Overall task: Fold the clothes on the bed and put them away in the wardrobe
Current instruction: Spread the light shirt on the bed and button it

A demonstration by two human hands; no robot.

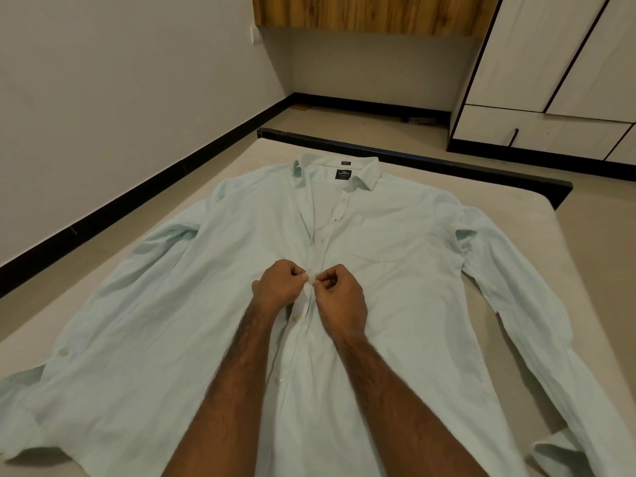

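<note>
1. So the shirt point(206, 304) is a pale mint, long-sleeved button-up, lying face up and spread flat on the bed point(516, 215), collar pointing away toward the far end. It covers most of the mattress.
2. Going left to right: the left-side sleeve point(69, 366) runs out at an angle toward the near left corner, cuff a bit rumpled, with a small button showing on it.
3. The placket point(296, 339) down the middle looks done up on the near part, with two white buttons visible, while the top part is open in a V up to the collar point(339, 166), where a dark label sits inside.
4. A chest pocket point(378, 242) is on the right panel, and the right-side sleeve point(509, 287) trails down to the near right corner, cuff folded over itself.
5. Left hand point(278, 287) is curled nearly closed, fingertips pinching the placket edge at mid-chest.
6. Right hand point(340, 294) is the same deal, curled tight and pinching the opposite edge, the two almost touching at a button spot.
7. The wardrobe point(550, 63), white with dark trim, stands past the bed at far right, doors closed.
</note>
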